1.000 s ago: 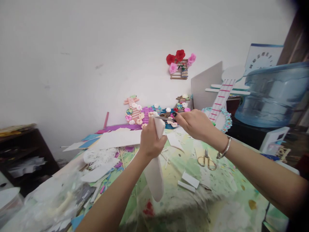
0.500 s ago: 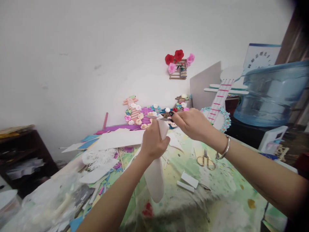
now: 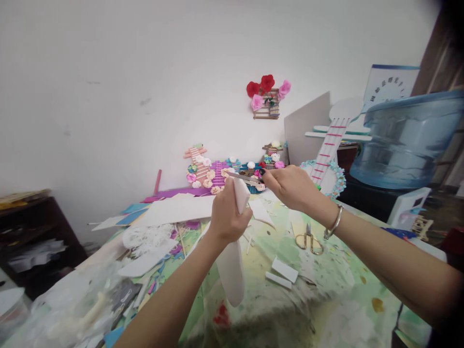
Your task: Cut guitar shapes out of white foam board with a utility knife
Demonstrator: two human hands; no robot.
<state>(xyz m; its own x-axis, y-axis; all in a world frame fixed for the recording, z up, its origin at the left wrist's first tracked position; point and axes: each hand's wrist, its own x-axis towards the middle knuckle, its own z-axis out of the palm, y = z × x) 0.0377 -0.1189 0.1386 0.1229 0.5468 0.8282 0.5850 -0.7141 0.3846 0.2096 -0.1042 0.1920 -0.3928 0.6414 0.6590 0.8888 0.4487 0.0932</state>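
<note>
My left hand [image 3: 226,212] is wrapped round a long white foam board piece [image 3: 232,268], held upright above the table. The rounded lower end of the piece hangs below my fist and its upper end sticks out by my thumb. My right hand [image 3: 290,186], with a bangle on the wrist, pinches the handle of a thin knife blade [image 3: 244,177]. The blade lies across the top edge of the foam piece.
Gold scissors [image 3: 309,239] and small white foam offcuts [image 3: 284,269] lie on the paint-stained table [image 3: 337,280]. Paper-flower crafts [image 3: 217,171] line the wall. A white sheet [image 3: 177,209] and scraps clutter the left; a blue water jug [image 3: 409,140] stands right.
The blade has shifted slightly back and forth across the top of the foam piece. Both hands keep their grip and stay almost in place.
</note>
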